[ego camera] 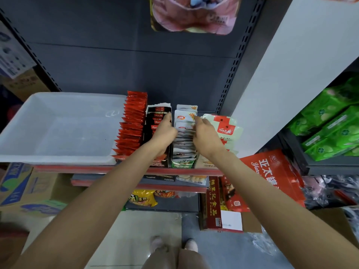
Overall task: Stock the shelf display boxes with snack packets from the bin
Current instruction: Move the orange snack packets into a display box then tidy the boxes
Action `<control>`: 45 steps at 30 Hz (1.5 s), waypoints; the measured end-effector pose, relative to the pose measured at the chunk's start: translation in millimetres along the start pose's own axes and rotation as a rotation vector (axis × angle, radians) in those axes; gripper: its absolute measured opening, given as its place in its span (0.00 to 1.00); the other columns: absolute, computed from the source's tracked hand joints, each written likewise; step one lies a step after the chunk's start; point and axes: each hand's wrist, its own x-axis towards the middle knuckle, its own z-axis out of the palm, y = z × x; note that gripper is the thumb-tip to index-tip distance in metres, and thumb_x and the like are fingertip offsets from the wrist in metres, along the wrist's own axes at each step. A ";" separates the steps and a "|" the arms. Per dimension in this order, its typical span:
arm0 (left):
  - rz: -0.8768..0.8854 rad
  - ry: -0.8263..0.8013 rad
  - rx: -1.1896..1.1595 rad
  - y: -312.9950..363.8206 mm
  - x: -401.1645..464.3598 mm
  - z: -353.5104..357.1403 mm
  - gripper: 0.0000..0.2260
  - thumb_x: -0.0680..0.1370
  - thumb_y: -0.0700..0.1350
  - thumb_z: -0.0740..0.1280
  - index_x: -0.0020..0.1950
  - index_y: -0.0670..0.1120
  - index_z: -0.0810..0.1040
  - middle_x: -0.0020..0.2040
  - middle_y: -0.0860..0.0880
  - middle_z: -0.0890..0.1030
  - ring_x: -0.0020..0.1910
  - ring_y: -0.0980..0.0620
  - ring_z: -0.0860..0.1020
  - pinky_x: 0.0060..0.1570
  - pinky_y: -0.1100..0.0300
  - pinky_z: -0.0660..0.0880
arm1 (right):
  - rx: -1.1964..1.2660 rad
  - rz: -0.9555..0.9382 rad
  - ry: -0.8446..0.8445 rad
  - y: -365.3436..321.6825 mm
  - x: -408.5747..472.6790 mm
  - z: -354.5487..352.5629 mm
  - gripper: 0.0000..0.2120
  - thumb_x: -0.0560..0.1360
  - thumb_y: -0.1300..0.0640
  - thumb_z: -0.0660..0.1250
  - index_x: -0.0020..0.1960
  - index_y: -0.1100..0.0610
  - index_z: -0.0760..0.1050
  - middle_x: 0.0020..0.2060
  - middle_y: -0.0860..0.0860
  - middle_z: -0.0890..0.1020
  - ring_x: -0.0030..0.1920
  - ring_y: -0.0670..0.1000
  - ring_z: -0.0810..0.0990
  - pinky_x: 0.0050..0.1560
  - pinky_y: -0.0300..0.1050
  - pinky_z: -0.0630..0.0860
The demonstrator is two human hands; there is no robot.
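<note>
Both hands, left hand (165,129) and right hand (204,133), pinch white packets (183,140) in their box; the bin (58,156) looks empty, so stocking seems nearly done.

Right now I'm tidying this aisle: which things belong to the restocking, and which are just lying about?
Job: bin; red packets; black box; white packets; left hand; right hand.

Lying about: green bags; cardboard carton; red bag; hanging pink bag.
</note>
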 end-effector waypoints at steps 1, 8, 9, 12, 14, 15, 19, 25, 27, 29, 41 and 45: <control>0.000 -0.005 -0.013 -0.2 0.4 3.4 0.32 0.71 0.23 0.52 0.73 0.44 0.63 0.64 0.53 0.70 0.67 0.53 0.67 0.64 0.59 0.67 | -0.036 0.022 -0.070 -1.4 9.5 -1.3 0.27 0.76 0.71 0.53 0.74 0.65 0.54 0.64 0.62 0.70 0.60 0.60 0.73 0.56 0.44 0.69; 0.093 0.036 0.325 -10.2 12.0 -0.8 0.21 0.79 0.32 0.56 0.73 0.40 0.64 0.70 0.43 0.70 0.68 0.50 0.69 0.66 0.60 0.65 | -0.169 -0.003 -0.110 -11.9 29.8 5.6 0.17 0.77 0.68 0.56 0.65 0.67 0.66 0.64 0.62 0.68 0.63 0.61 0.70 0.60 0.48 0.69; 0.137 0.028 0.466 -11.3 15.1 -5.9 0.21 0.80 0.34 0.56 0.73 0.41 0.64 0.70 0.43 0.69 0.69 0.48 0.68 0.66 0.60 0.62 | -0.211 -0.040 -0.095 -7.1 33.2 5.9 0.19 0.76 0.69 0.56 0.67 0.66 0.65 0.65 0.61 0.68 0.64 0.60 0.69 0.62 0.49 0.69; 0.195 -0.052 0.687 -14.0 22.5 -13.8 0.22 0.80 0.36 0.56 0.74 0.42 0.61 0.72 0.45 0.65 0.71 0.48 0.62 0.68 0.60 0.57 | -0.260 -0.055 -0.134 5.5 46.8 3.2 0.22 0.75 0.68 0.58 0.69 0.64 0.64 0.65 0.60 0.69 0.65 0.60 0.68 0.64 0.51 0.69; 0.200 -0.102 0.702 -15.4 25.3 -13.5 0.22 0.80 0.36 0.56 0.75 0.42 0.60 0.70 0.45 0.65 0.70 0.48 0.62 0.68 0.59 0.58 | -0.293 -0.066 -0.212 7.3 51.5 3.8 0.21 0.75 0.68 0.57 0.68 0.64 0.65 0.64 0.62 0.71 0.65 0.61 0.69 0.64 0.51 0.69; 0.199 -0.104 0.701 -16.5 26.1 -14.2 0.21 0.80 0.37 0.56 0.74 0.42 0.62 0.66 0.45 0.67 0.68 0.48 0.63 0.67 0.58 0.59 | -0.303 -0.084 -0.241 8.2 51.6 4.5 0.21 0.75 0.68 0.56 0.67 0.64 0.67 0.63 0.62 0.71 0.64 0.61 0.70 0.63 0.51 0.70; 0.215 -0.114 0.775 -21.1 22.8 -23.6 0.15 0.81 0.41 0.56 0.65 0.45 0.75 0.53 0.49 0.68 0.62 0.49 0.64 0.66 0.55 0.61 | -0.208 -0.157 -0.298 16.0 44.6 0.2 0.21 0.74 0.71 0.55 0.62 0.58 0.76 0.61 0.58 0.74 0.61 0.57 0.73 0.60 0.45 0.69; 0.277 -0.278 0.840 -16.1 18.7 -26.0 0.14 0.82 0.45 0.57 0.63 0.45 0.77 0.58 0.47 0.79 0.58 0.51 0.75 0.59 0.59 0.70 | -0.218 -0.188 -0.042 23.4 62.1 -18.7 0.21 0.76 0.68 0.58 0.68 0.60 0.69 0.62 0.58 0.72 0.64 0.58 0.70 0.63 0.50 0.70; 0.244 -0.274 0.826 -11.7 22.3 -28.0 0.13 0.81 0.46 0.59 0.63 0.46 0.77 0.56 0.48 0.81 0.54 0.52 0.78 0.56 0.56 0.74 | -0.303 -0.139 -0.137 19.4 74.6 -17.5 0.22 0.77 0.65 0.59 0.70 0.59 0.65 0.63 0.57 0.70 0.64 0.58 0.70 0.61 0.52 0.72; 0.211 -0.250 0.797 -8.9 26.0 -28.7 0.13 0.81 0.46 0.61 0.63 0.46 0.77 0.56 0.47 0.81 0.54 0.51 0.78 0.57 0.54 0.74 | -0.345 -0.095 -0.150 15.8 83.7 -12.8 0.20 0.76 0.63 0.61 0.68 0.61 0.66 0.63 0.57 0.69 0.64 0.59 0.70 0.59 0.51 0.72; 0.202 -0.035 0.610 -22.3 25.4 -26.0 0.35 0.72 0.50 0.73 0.73 0.42 0.59 0.68 0.45 0.64 0.64 0.49 0.69 0.62 0.60 0.67 | -0.436 -0.186 -0.110 20.9 72.1 -1.2 0.08 0.76 0.64 0.59 0.51 0.54 0.73 0.49 0.58 0.80 0.50 0.61 0.78 0.42 0.45 0.67; 0.189 -0.138 0.697 -24.6 27.8 -24.2 0.37 0.75 0.51 0.69 0.77 0.44 0.52 0.72 0.46 0.61 0.71 0.49 0.62 0.65 0.61 0.60 | -0.344 -0.167 -0.311 17.9 79.7 -6.1 0.18 0.80 0.54 0.58 0.70 0.53 0.67 0.61 0.60 0.76 0.60 0.61 0.75 0.56 0.50 0.70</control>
